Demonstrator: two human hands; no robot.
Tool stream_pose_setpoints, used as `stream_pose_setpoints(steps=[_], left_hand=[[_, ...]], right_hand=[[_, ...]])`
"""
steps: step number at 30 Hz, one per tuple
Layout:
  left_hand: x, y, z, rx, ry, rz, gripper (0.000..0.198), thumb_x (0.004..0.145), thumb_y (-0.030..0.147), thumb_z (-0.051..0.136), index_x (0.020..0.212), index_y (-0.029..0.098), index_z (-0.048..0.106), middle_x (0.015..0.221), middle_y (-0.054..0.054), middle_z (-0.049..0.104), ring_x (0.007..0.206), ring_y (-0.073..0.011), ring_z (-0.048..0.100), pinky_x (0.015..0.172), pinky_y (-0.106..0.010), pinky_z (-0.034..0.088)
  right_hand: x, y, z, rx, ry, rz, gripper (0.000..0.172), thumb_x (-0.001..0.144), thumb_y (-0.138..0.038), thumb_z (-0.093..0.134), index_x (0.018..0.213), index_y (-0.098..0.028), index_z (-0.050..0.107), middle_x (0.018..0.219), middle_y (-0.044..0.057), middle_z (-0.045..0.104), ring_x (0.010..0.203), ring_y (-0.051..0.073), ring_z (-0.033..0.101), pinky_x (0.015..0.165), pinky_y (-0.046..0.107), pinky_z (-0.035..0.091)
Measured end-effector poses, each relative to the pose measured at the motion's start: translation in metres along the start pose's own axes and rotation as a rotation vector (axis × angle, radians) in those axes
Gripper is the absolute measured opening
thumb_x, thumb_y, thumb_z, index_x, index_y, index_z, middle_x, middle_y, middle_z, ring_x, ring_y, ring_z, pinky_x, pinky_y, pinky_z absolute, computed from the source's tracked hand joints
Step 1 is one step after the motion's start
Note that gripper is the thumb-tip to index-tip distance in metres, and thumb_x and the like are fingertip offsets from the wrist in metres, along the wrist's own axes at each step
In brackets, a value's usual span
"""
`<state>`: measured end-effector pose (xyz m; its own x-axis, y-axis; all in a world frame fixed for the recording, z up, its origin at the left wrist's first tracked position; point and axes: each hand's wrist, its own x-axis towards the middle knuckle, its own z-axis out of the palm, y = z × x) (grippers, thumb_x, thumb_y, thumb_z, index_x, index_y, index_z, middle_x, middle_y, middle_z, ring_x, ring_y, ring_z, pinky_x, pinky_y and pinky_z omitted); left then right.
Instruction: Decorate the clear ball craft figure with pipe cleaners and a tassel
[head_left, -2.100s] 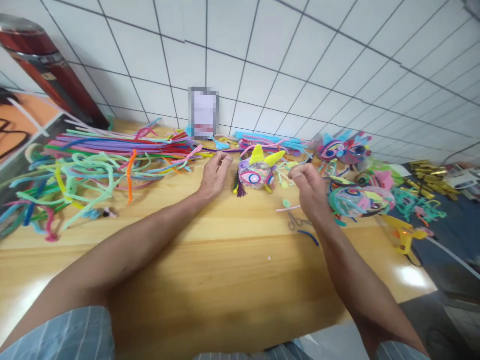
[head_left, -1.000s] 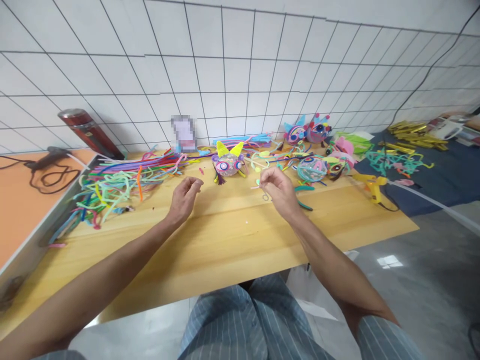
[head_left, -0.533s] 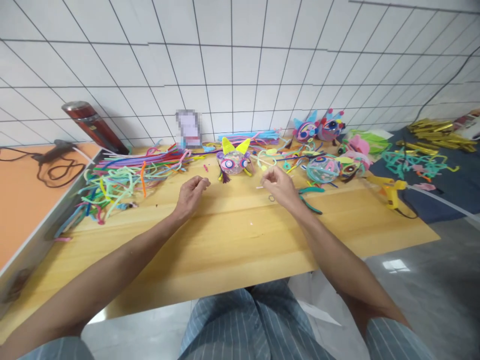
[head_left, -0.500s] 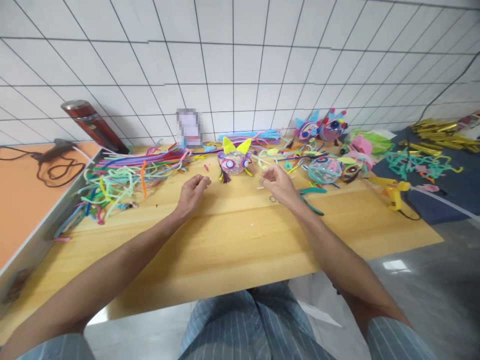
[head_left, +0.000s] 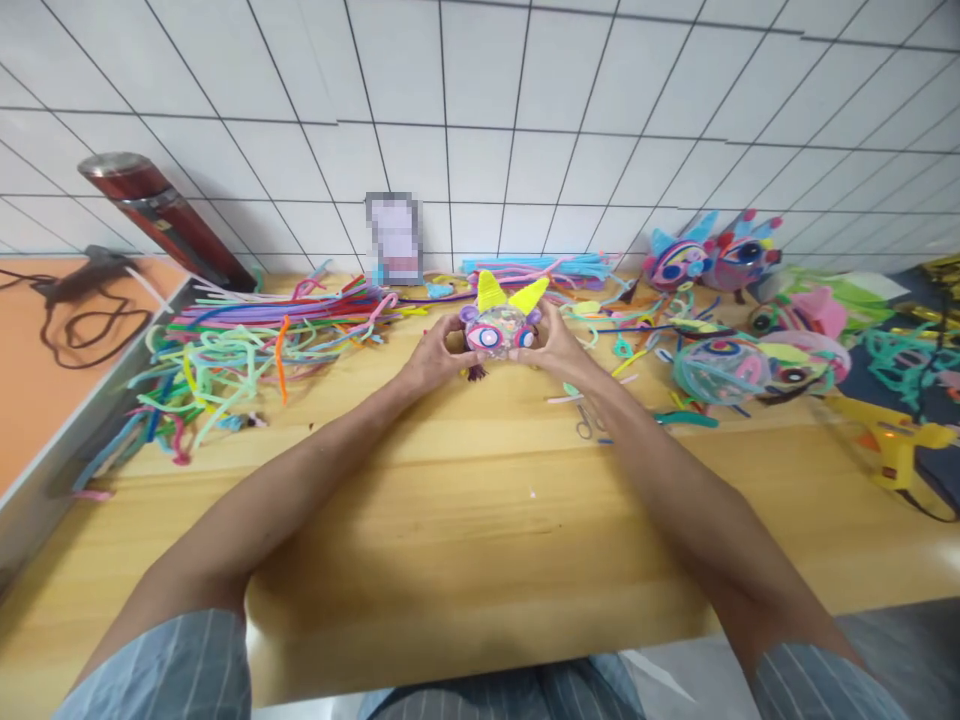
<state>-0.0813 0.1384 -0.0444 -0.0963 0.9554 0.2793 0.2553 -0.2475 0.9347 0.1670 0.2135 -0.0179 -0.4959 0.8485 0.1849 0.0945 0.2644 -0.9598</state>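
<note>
Gripping a toy (head_left: 508,324) at both sides in curled fingers (head_left: 450,325) of left hand (head_left: 433,356) and right hand (head_left: 561,350), at the table's (head_left: 450,560) far half, with horns (head_left: 490,290) and eyes (head_left: 490,339) attached, seemingly almost finished, with remaining steps unclear.

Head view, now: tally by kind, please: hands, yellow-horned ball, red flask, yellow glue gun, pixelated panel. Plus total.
Hands: 2 (left hand, right hand)
Yellow-horned ball: 1, held between both hands
Red flask: 1
Yellow glue gun: 1
Pixelated panel: 1
Total: 6
</note>
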Motion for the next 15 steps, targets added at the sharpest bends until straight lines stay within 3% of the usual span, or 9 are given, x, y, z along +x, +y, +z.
stream_pose_setpoints(steps=[4,7,11,15], left_hand=[[0.001,0.010,-0.006,-0.031,0.011,0.017,0.060,0.071,0.050,0.100,0.117,0.024,0.072,0.129,-0.011,0.079,0.128,-0.0279,0.075,0.122,-0.050,0.054],[0.000,0.028,-0.005,-0.118,-0.027,0.072,0.069,0.070,0.057,0.101,0.122,0.024,0.070,0.137,-0.013,0.078,0.132,-0.0295,0.072,0.123,-0.049,0.053],[-0.001,0.053,-0.002,-0.229,-0.060,0.101,0.085,0.066,0.066,0.103,0.129,0.025,0.064,0.140,-0.014,0.076,0.128,-0.0301,0.075,0.112,-0.044,0.059],[-0.002,0.065,-0.006,-0.233,-0.076,0.130,0.083,0.066,0.064,0.104,0.127,0.025,0.064,0.139,-0.013,0.077,0.124,-0.0289,0.077,0.110,-0.043,0.060]], right_hand=[[0.000,-0.015,-0.008,-0.112,0.017,-0.082,0.125,0.059,-0.072,0.103,0.162,-0.028,0.047,0.169,0.020,0.057,0.158,0.040,0.057,0.130,0.062,0.050],[-0.002,-0.035,-0.018,-0.265,0.048,-0.215,0.134,0.064,-0.082,0.098,0.171,-0.028,0.039,0.177,0.021,0.048,0.162,0.042,0.051,0.134,0.064,0.044],[-0.007,-0.066,-0.024,-0.397,0.041,-0.323,0.136,0.068,-0.085,0.095,0.176,-0.030,0.033,0.179,0.020,0.045,0.157,0.043,0.056,0.129,0.065,0.050],[-0.012,-0.080,-0.024,-0.413,0.041,-0.326,0.135,0.066,-0.081,0.098,0.174,-0.029,0.038,0.175,0.020,0.050,0.151,0.042,0.062,0.125,0.063,0.055]])
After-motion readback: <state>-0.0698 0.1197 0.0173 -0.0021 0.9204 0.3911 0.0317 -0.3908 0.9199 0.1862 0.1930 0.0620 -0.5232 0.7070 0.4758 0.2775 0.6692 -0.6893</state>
